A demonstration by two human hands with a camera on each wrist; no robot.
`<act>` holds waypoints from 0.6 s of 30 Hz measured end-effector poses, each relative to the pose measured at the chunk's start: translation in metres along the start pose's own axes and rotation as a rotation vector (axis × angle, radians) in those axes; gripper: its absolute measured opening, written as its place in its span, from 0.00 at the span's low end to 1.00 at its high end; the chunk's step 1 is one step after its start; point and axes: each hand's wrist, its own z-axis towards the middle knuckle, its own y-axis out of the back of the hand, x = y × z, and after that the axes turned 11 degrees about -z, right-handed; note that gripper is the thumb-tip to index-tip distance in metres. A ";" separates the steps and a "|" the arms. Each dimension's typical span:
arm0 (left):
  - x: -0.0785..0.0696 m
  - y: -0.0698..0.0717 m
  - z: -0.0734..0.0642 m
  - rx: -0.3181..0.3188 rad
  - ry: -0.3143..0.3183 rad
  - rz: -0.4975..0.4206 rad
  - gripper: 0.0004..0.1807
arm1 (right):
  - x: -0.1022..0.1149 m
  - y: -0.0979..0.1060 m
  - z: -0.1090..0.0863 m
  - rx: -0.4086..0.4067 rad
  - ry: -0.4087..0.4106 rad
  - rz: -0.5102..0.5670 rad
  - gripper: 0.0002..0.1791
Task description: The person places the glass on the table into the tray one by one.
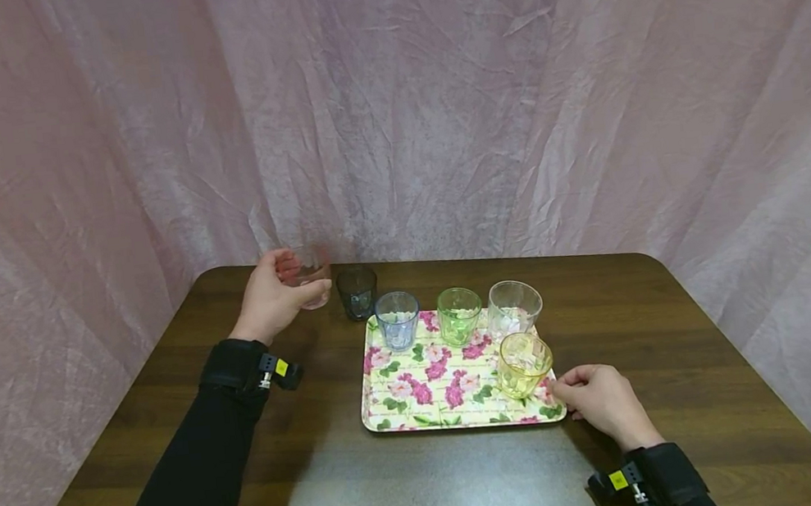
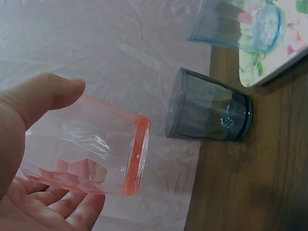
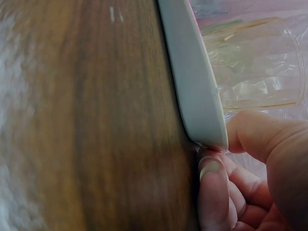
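Observation:
My left hand (image 1: 270, 302) grips a pink-tinted clear glass (image 2: 91, 149) around its side, thumb on one side and fingers on the other. In the left wrist view, the glass is raised above the table, beside a dark grey glass (image 1: 358, 295) standing left of the tray. At the right front corner of the flowered tray (image 1: 424, 426), my right hand (image 1: 605, 403) pinches the rim between thumb and fingers. Near that hand a yellow glass (image 1: 524, 366) stands on the tray. Along the tray's back are a blue glass (image 1: 398, 324), a green glass (image 1: 460, 317) and a colourless glass (image 1: 515, 307).
The brown wooden table (image 1: 683, 356) has rounded back corners. Behind its far edge hangs a pinkish velvet curtain (image 1: 406, 121), close to the left hand and the pink glass. Bright glare lies on the table in front of the tray.

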 end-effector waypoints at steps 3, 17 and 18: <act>-0.004 -0.002 -0.001 0.008 -0.006 -0.004 0.53 | 0.000 0.000 0.000 0.004 -0.005 -0.002 0.16; -0.015 -0.012 -0.003 0.050 -0.004 0.002 0.52 | 0.001 0.000 -0.001 0.004 -0.008 -0.002 0.15; -0.016 -0.012 -0.004 0.054 -0.005 0.004 0.52 | 0.002 0.000 -0.001 0.007 -0.010 -0.003 0.15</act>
